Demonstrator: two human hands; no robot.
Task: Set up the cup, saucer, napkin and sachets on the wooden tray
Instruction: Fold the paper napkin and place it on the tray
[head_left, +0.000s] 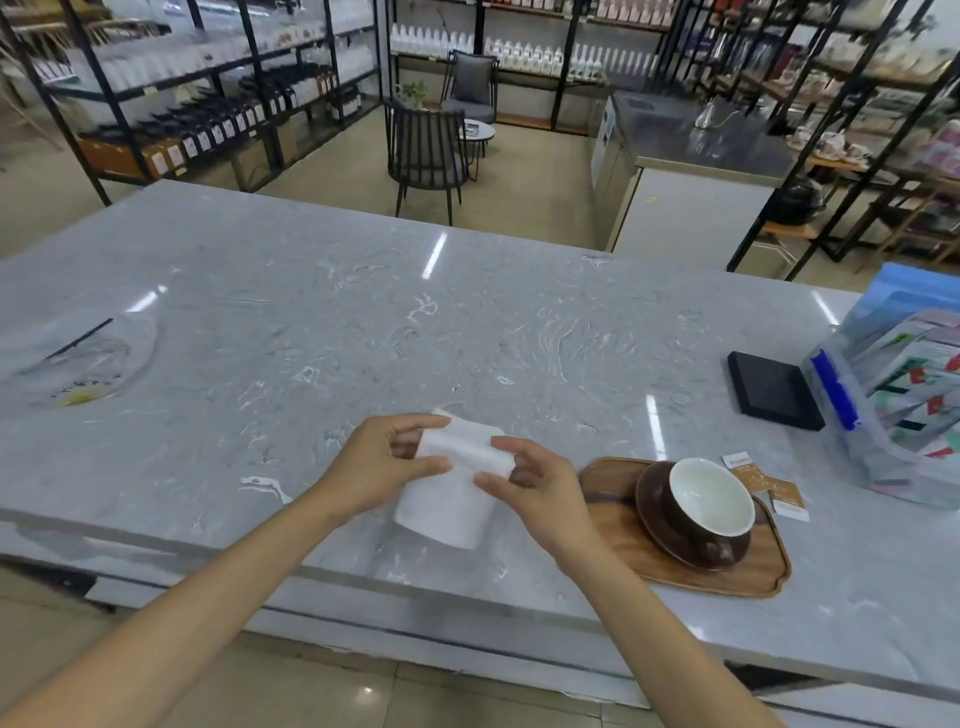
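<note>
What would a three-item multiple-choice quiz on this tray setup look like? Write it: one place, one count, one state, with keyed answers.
1. Where is the cup?
A. on the saucer on the tray
B. on the bare counter
C. in a hand

2. How many sachets lie beside the tray?
A. none
B. two
C. five

3. What state is the napkin in?
A. lying on the tray
B. held in both hands
C. inside the cup

Answers: 1 A, the cup sits on the saucer on the tray. 2 B, two show on the counter. 3 B, the left hand and right hand pinch it.
</note>
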